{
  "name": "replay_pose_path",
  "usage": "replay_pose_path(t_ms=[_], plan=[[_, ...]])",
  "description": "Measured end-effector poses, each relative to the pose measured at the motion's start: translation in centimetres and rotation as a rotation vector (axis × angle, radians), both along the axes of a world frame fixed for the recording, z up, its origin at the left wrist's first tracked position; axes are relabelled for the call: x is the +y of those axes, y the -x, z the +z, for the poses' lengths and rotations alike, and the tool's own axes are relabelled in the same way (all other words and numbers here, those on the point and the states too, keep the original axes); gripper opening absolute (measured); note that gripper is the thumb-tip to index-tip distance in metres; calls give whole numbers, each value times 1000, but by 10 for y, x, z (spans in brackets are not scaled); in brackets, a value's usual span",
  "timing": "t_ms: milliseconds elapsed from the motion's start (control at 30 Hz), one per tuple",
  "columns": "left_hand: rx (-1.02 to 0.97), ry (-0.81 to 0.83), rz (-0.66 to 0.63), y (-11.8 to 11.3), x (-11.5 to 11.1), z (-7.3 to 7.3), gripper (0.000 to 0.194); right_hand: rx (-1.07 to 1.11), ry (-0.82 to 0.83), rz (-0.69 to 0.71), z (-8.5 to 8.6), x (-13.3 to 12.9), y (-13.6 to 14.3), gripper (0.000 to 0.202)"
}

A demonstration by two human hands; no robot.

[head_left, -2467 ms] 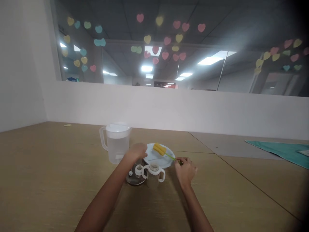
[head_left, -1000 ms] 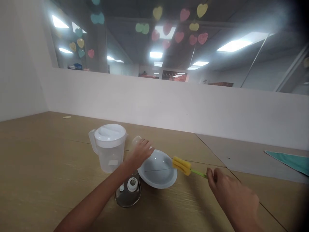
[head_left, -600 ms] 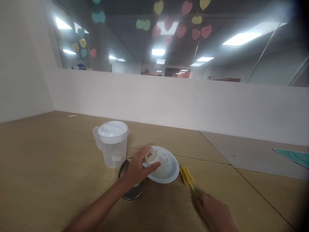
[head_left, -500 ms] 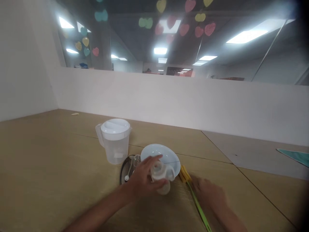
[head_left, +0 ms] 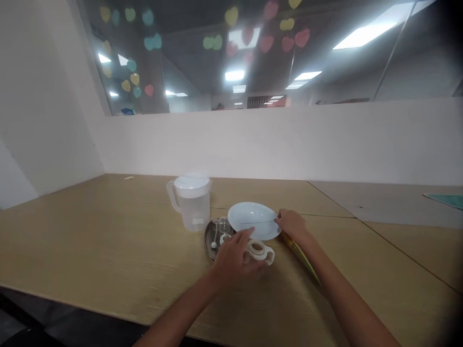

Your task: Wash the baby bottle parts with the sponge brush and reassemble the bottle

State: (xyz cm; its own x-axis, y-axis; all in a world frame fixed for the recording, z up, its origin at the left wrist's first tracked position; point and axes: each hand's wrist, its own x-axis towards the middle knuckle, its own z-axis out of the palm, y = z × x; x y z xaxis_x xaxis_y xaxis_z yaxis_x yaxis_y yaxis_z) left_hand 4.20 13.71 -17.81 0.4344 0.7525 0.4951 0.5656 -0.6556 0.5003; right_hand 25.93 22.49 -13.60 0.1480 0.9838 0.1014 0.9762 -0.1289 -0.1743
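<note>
My left hand (head_left: 235, 255) is wrapped round a small clear baby bottle with a white neck ring and side handle (head_left: 269, 255), its open mouth facing up. My right hand (head_left: 291, 224) pinches the right rim of a shallow white bowl (head_left: 249, 212). Under my right forearm lies a bottle brush (head_left: 306, 260) with a yellow sponge head and green handle, partly hidden. Just left of the bottle, a dark round tray (head_left: 210, 250) carries a white straw piece with a weighted end (head_left: 214, 245) and a clear cap (head_left: 224, 224).
A clear pitcher with a white lid (head_left: 195, 207) stands behind the tray. On the far right lies a teal cloth (head_left: 446, 199). A low white wall (head_left: 253, 144) with a window above borders the wooden table (head_left: 108, 241), whose front edge shows at lower left.
My right hand has moved up from beside the brush to the bowl's right rim. My left hand stays on the bottle. The camera view has shifted, showing the table's front edge.
</note>
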Motion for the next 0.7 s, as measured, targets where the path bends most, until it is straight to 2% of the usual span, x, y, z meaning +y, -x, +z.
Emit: replay_pose_path(t_ms=[67, 133, 167, 200, 300, 367, 533, 700], plan=[[8, -39, 148, 14, 10, 1, 51, 73, -44, 42, 5, -6, 6, 20], [94, -28, 357, 30, 27, -1, 32, 161, -65, 123, 8, -9, 18, 19], [180, 6, 480, 37, 38, -3, 29, 211, -62, 175, 8, -9, 25, 19], [217, 35, 525, 43, 48, -6, 28, 260, -48, 226, 8, -9, 34, 21], [287, 75, 559, 51, 72, -19, 28, 380, -15, 346, 5, -1, 57, 26], [331, 84, 548, 52, 80, -28, 26, 421, -22, 371, 6, 10, 66, 34], [428, 105, 500, 55, 82, -42, 26, 393, -132, 273, 6, 43, 57, 50], [424, 137, 483, 58, 85, -44, 25, 315, -168, 179, -2, 50, 41, 45]])
